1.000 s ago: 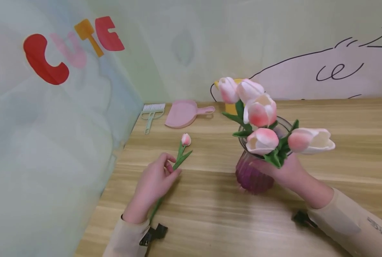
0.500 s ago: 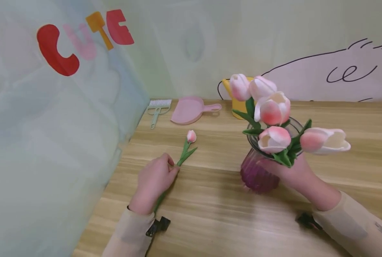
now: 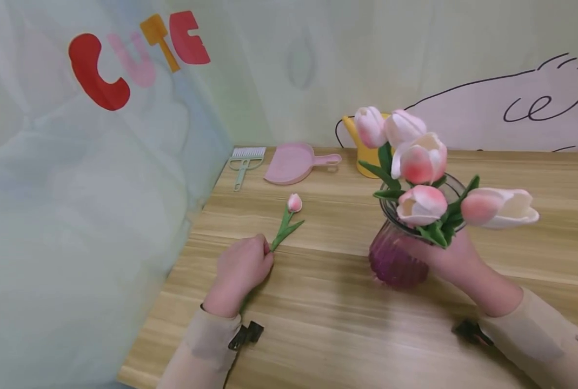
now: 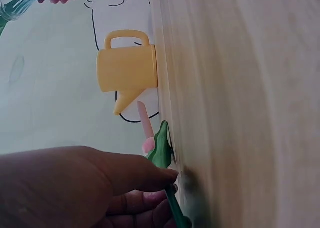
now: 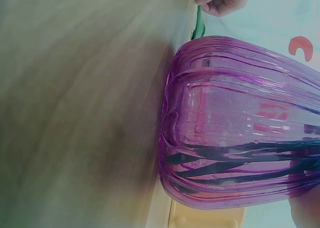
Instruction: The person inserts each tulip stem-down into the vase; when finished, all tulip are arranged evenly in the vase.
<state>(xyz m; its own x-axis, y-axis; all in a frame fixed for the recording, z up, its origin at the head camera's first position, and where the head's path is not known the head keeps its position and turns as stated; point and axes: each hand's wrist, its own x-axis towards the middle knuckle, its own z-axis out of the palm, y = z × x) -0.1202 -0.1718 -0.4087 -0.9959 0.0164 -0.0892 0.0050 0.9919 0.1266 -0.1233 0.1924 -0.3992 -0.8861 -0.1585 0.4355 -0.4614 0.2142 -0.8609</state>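
In the head view, my left hand (image 3: 242, 273) pinches the green stem of a single pink-and-white artificial tulip (image 3: 294, 203) low over the tabletop. The left wrist view shows thumb and fingers meeting on the stem (image 4: 172, 203), just below a leaf. To the right, my right hand (image 3: 456, 265) grips the neck of a ribbed purple glass vase (image 3: 398, 259); part of that hand is hidden by blooms and leaves. Several pink-and-white tulips (image 3: 421, 158) stick out of its mouth. Dark stems (image 5: 240, 160) show through the glass in the right wrist view.
Along the back of the wooden table (image 3: 327, 335) lie a small green brush (image 3: 242, 162) and a pink dustpan (image 3: 291, 163). A yellow watering can (image 3: 366, 159) stands behind the vase, partly covered by flowers. A printed cloth wall (image 3: 123, 216) borders the left side and back.
The head view has shifted, so the scene sits further right. My left fingers have closed more tightly around the tulip stem. My right hand keeps its hold on the vase.
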